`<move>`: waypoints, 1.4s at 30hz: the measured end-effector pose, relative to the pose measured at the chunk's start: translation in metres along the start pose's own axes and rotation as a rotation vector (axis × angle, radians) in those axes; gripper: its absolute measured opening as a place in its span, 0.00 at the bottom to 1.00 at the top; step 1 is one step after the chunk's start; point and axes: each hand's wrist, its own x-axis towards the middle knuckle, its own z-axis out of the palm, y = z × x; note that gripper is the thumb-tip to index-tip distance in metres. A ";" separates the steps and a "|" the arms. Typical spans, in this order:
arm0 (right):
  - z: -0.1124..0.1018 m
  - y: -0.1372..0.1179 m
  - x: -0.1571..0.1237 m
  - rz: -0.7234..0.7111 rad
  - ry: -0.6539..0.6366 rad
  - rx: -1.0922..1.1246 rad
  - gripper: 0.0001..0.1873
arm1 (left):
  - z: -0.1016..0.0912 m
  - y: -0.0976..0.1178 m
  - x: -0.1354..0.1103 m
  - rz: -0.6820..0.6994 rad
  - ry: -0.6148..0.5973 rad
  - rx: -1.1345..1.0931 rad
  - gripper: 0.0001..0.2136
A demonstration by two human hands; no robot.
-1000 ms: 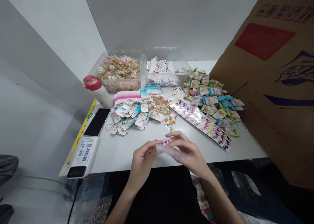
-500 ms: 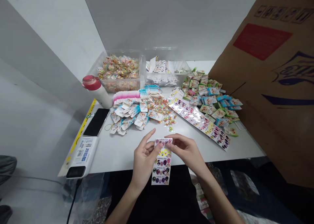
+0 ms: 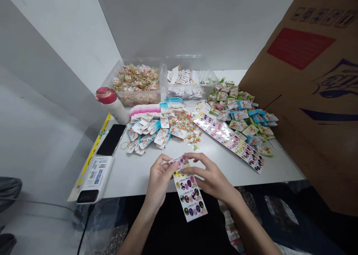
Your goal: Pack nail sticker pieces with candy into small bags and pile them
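Plain gray wall (image 3: 181, 24) at back. Paler wall (image 3: 72, 27) on left, meeting gray one in corner. Smooth white table (image 3: 132, 175), far edge near gray wall. Small patch of speckled floor (image 3: 116, 237) low down, left of middle. Light soft, bit dim.

The sticker sheet (image 3: 191, 194) is before the cards (image 3: 161, 135) — phone (image 3: 111, 140) left, sticker strips (image 3: 223, 134) right, two bins (image 3: 140, 97) behind.

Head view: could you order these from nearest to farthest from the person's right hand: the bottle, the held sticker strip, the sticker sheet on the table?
1. Sticker strip: right at the right hand, its fingers over the upper part.
2. Sticker sheet: on the table, ahead and to the right.
3. Bottle: farthest, over at the left, toward the back.
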 end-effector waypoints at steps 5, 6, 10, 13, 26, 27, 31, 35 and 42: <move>0.002 -0.002 0.006 0.136 0.160 0.197 0.06 | 0.000 0.001 -0.002 -0.076 -0.183 -0.036 0.13; 0.004 -0.003 0.008 0.183 0.189 0.246 0.05 | -0.002 0.000 -0.001 -0.079 -0.209 -0.027 0.12; 0.013 -0.005 0.013 0.380 0.280 0.544 0.12 | -0.010 -0.005 0.002 -0.061 -0.258 0.049 0.11; 0.019 -0.005 0.016 0.541 0.314 0.705 0.14 | -0.012 -0.004 0.001 -0.041 -0.280 0.060 0.13; 0.024 -0.004 0.006 0.284 0.264 0.402 0.11 | -0.003 -0.006 -0.002 0.036 -0.058 0.131 0.10; 0.021 -0.004 0.003 0.214 0.230 0.303 0.15 | -0.005 -0.005 -0.002 0.024 -0.058 0.102 0.10; 0.009 0.000 -0.007 0.027 0.081 0.029 0.28 | -0.011 -0.001 -0.003 -0.049 -0.117 -0.021 0.12; 0.004 0.006 -0.011 -0.020 0.051 -0.061 0.32 | -0.011 -0.002 -0.005 -0.072 -0.143 -0.066 0.16; 0.012 0.009 -0.009 0.005 0.085 0.026 0.28 | -0.010 -0.013 -0.003 0.035 -0.013 0.133 0.16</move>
